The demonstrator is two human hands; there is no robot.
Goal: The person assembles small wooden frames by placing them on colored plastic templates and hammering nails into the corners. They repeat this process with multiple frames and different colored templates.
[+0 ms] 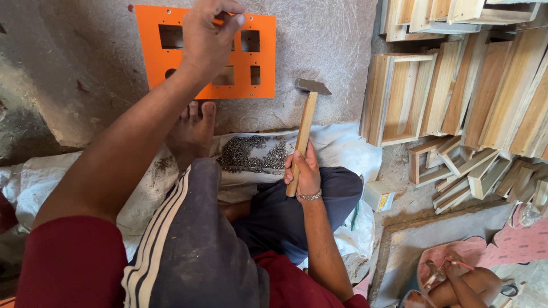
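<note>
Orange plate (260,57), flat on the grey stone slab (325,40), pierced by rectangular cut-outs and small round holes. Left hand (208,37) over its upper middle, fingers curled and pinched together at the tips; whether anything tiny sits between them, impossible to tell. Forearm stretched up from the lower left, dark red sleeve (68,262) at the shoulder end.

Right hand (302,171) closed around the lower part of a hammer (305,122): pale wooden handle upright, dark metal head at the top, just right of the plate's lower right corner and over the slab. Silver chain bracelet (310,197) at the wrist.

Bare foot (191,131) set against the slab's near edge, toes touching the stone just below the plate. Dark trousers with white side stripes (188,239) across the raised knee. White sacking (342,148) spread beneath the legs, with a heap of small dark nails (251,154) lying on it between the foot and the right hand.

To the right, well apart from the hands, stacks of light wooden frames (399,97) leaning together, and smaller frames (462,171) scattered on the floor below them. Small white and yellow box (379,197) beside the sacking's right edge. At the lower right corner, another person's foot in a pink sandal (451,268).
</note>
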